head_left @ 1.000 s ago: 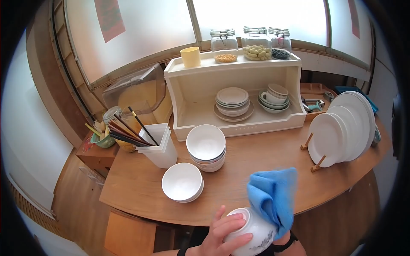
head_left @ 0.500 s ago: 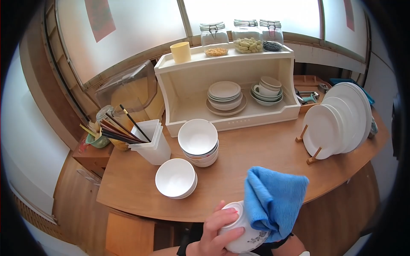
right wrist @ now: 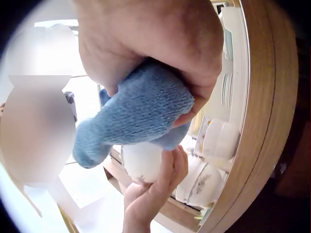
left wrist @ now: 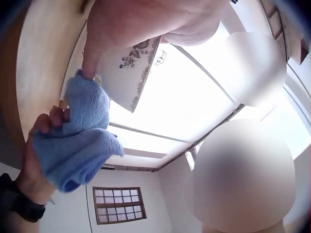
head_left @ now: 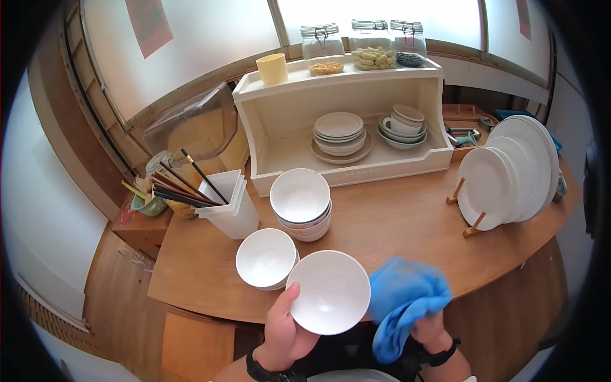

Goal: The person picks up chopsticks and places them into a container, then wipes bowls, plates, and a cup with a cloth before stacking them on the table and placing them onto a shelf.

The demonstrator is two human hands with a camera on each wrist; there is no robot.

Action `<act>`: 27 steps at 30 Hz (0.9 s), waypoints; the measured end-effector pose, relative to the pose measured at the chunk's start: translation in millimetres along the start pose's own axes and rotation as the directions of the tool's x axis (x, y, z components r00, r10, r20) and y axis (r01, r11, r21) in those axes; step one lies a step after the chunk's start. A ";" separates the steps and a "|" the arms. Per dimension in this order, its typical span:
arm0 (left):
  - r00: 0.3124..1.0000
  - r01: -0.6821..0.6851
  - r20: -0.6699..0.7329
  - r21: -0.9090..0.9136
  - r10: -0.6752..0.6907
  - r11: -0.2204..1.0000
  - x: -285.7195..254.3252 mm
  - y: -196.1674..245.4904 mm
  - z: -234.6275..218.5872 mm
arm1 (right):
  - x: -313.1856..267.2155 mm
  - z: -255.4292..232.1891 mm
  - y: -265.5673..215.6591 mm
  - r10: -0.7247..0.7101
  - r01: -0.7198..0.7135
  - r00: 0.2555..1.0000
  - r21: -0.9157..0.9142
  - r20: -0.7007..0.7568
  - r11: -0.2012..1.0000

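Note:
My left hand grips a white bowl near the table's front edge, thumb over the rim. Its plain white inside faces the head camera, while dark flowers decorate its outside in the left wrist view. Bunched in my right hand is a blue cloth, just right of the bowl, blurred along its upper part. The right wrist view shows the fingers wrapped around this cloth. Left of the held bowl stands a short stack of white bowls, with a taller bowl stack behind.
A white holder with chopsticks stands at the left. Behind, a cream shelf holds stacked dishes, with glass jars and a yellow cup on top. White plates stand in a wooden rack at the right.
The bowl has turned from foot-up to showing its inside, and has moved up in the head view. The cloth has come off the bowl's outside to its right.

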State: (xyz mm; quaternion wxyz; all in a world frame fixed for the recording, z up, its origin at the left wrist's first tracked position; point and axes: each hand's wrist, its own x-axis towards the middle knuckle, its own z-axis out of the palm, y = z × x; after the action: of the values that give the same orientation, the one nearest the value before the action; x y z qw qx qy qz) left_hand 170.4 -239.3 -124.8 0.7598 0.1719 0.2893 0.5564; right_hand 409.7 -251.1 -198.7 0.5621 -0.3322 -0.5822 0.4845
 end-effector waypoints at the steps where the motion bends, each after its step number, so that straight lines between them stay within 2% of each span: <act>1: 1.000 0.003 0.001 -0.001 -0.003 1.000 0.9 -2.0 -1.1 | -3.4 -9.6 4.3 0.026 -0.029 0.999 -0.100 -0.037 0.995; 2: 1.000 0.000 -0.015 0.015 0.001 1.000 1.9 -5.6 -2.3 | -6.0 -10.7 9.3 0.043 -0.032 0.992 0.099 -0.118 0.995; 3: 1.000 -0.002 -0.030 0.033 0.003 0.999 2.8 -9.5 -3.6 | -7.3 -11.5 11.5 0.043 -0.031 0.992 0.095 -0.122 0.995; 5: 0.999 -0.044 0.012 0.070 0.044 0.997 3.0 -18.6 -6.8 | -8.7 -7.7 12.1 -0.076 0.073 0.992 -0.034 -0.100 0.997; 6: 0.995 -0.093 0.053 0.106 0.088 0.990 3.0 -22.1 -7.2 | -8.8 -1.6 11.5 -0.065 0.070 0.991 0.040 -0.113 0.997; 7: 0.995 -0.092 0.054 0.107 0.087 0.990 2.0 -23.9 -5.0 | -7.1 4.6 8.4 -0.066 0.071 0.991 0.041 -0.116 0.997; 9: 0.980 -0.192 0.085 0.193 0.178 0.962 -1.9 -25.9 -0.3 | -2.3 13.8 -4.3 -0.213 0.171 0.961 -0.227 -0.174 0.959; 10: 0.980 -0.193 0.085 0.195 0.179 0.962 -2.6 -26.7 -1.1 | -2.0 14.9 -12.0 -0.195 0.118 0.962 -0.354 -0.191 0.928; 11: 0.973 -0.227 0.090 0.253 0.210 0.941 -3.8 -28.7 -3.2 | 2.4 18.7 -24.8 -0.195 0.119 0.962 -0.353 -0.191 0.928; 12: 0.966 -0.259 0.097 0.308 0.241 0.915 -4.9 -31.9 -5.8 | 9.6 25.1 -39.6 -0.255 0.180 0.965 -0.560 -0.058 0.809; 13: 0.966 -0.258 0.097 0.309 0.240 0.915 -5.0 -38.0 -9.9 | 13.8 29.2 -46.6 -0.280 0.251 0.956 -0.726 0.084 0.641; 14: 0.921 -0.389 0.168 0.433 0.352 0.813 -5.3 -46.8 -15.2 | 23.5 41.4 -28.5 -0.619 0.516 0.781 -0.644 0.084 0.564; 15: 0.861 -0.504 0.252 0.537 0.442 0.677 -7.3 -55.8 -19.4 | 17.2 41.3 -35.5 -0.502 0.475 0.842 -0.713 0.198 0.516; 16: 0.801 -0.586 0.292 0.562 0.523 0.584 -8.9 -64.9 -18.1 | 17.7 50.2 -35.1 -0.487 0.447 0.852 -0.748 0.190 0.491; 17: 0.800 -0.588 0.295 0.560 0.522 0.584 -11.0 -66.4 -19.0 | 17.9 57.1 -33.4 -0.474 0.421 0.861 -0.781 0.184 0.461; 19: 0.700 -0.652 0.445 0.718 0.558 0.245 -18.7 -64.3 -16.6 | 10.6 69.7 -25.7 -0.385 0.435 0.897 -0.574 0.215 0.694; 20: 0.662 -0.693 0.508 0.695 0.551 0.192 -19.8 -60.1 -13.4 | 7.8 78.0 -27.1 -0.399 0.431 0.898 -0.549 0.184 0.716; 21: 0.664 -0.690 0.504 0.698 0.553 0.191 -20.7 -54.7 -11.9 | 7.6 76.3 -29.8 -0.397 0.431 0.899 -0.546 0.187 0.719; 23: 0.679 -0.678 0.556 0.726 0.479 0.119 -22.5 -44.9 -11.7 | 11.6 66.1 -34.3 -0.197 0.299 0.934 -0.347 0.299 0.889; 24: 0.680 -0.675 0.554 0.728 0.480 0.117 -23.0 -42.6 -13.7 | 14.2 59.1 -31.2 -0.197 0.299 0.933 -0.343 0.300 0.890; 26: 0.729 -0.678 0.579 0.687 0.366 0.262 -21.8 -39.7 -16.9 | 22.1 44.5 -23.5 -0.157 0.250 0.833 -0.108 0.530 0.962; 27: 0.730 -0.677 0.578 0.687 0.365 0.264 -22.2 -38.9 -16.7 | 24.0 40.9 -25.3 -0.156 0.248 0.834 -0.109 0.530 0.963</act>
State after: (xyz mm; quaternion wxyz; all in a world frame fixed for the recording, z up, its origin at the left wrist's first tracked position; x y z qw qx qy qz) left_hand 184.1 -273.8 -154.9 0.3643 0.7011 0.3330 0.5145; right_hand 370.1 -244.4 -162.8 0.4025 -0.1740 -0.7830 0.4411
